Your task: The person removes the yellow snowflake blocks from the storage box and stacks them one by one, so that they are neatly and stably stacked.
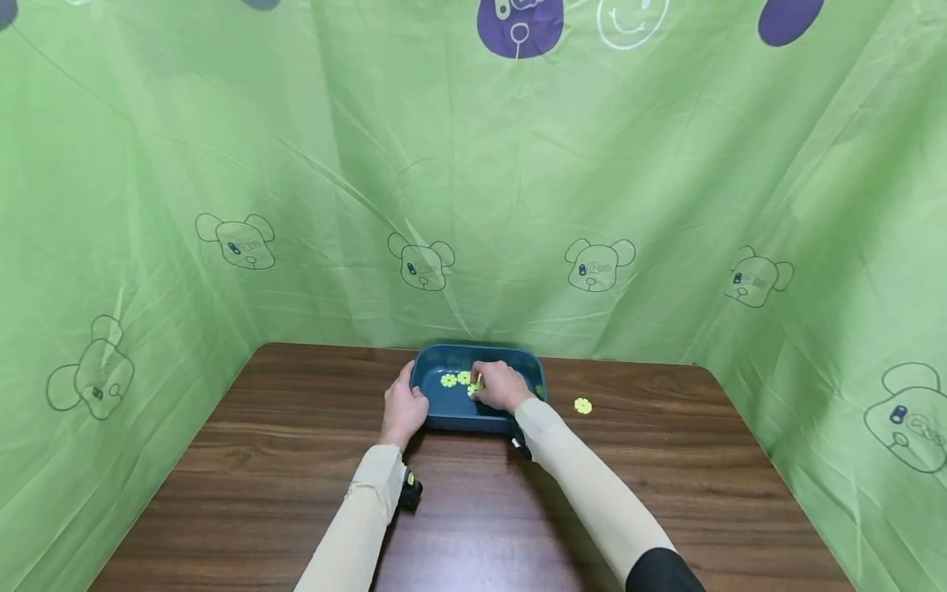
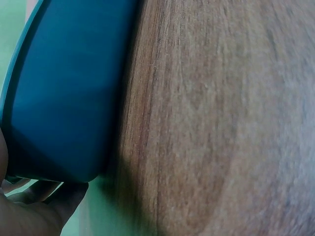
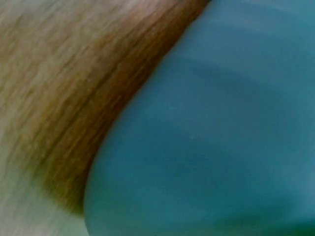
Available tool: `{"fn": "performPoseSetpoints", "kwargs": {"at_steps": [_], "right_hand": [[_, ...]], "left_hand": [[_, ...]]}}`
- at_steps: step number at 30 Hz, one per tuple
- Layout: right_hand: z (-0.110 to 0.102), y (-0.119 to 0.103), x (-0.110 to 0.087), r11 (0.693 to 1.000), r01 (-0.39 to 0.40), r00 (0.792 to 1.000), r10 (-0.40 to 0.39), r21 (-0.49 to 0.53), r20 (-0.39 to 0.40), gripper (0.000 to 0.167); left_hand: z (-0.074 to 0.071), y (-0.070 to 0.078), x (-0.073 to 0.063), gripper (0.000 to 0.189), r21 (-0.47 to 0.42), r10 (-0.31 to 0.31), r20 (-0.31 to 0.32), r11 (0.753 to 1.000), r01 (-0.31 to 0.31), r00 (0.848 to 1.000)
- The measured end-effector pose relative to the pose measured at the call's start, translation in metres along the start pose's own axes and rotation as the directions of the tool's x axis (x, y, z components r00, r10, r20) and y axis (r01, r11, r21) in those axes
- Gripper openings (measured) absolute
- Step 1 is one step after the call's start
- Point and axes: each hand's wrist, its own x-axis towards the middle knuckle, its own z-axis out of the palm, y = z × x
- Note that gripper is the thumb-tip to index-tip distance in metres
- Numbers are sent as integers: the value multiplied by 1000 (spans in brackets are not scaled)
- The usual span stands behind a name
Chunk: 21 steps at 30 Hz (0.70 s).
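Observation:
A dark teal rectangular tray (image 1: 473, 423) lies at the back of the table. My left hand (image 1: 404, 409) grips its left end, thumb near the rim; in the left wrist view, fingers (image 2: 69, 199) curl against the outside wall. Inside the tray, small yellow-green flower-shaped pieces (image 1: 448, 380) lie in a short row. My right hand (image 1: 499, 386) reaches in over the near right wall and pinches a flower-shaped piece close above the tray floor, partly hidden by the fingers. The right wrist view shows only the blurred tray wall (image 3: 197, 137) and tabletop.
One more yellow-green flower-shaped piece (image 1: 583, 406) lies on the brown wooden table (image 1: 296, 460), right of the tray. A green curtain (image 1: 503, 164) with printed bear faces closes in the back and both sides.

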Motion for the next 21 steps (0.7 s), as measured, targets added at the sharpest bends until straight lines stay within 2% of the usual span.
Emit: {"fn": "performPoseSetpoints", "kwargs": {"at_steps": [7, 13, 21], "right_hand": [[0, -1, -2, 1000, -16, 1000, 16, -3, -8, 22], [-1, -3, -4, 999, -1, 1000, 2, 36, -21, 22], [-8, -3, -14, 996, 28, 999, -24, 88, -47, 9]], "left_hand": [[0, 1, 0, 58, 4, -11, 9, 1000, 11, 1000], [2, 0, 1, 58, 10, 10, -9, 1000, -10, 1000], [-1, 2, -1, 58, 4, -9, 5, 1000, 9, 1000]]}}
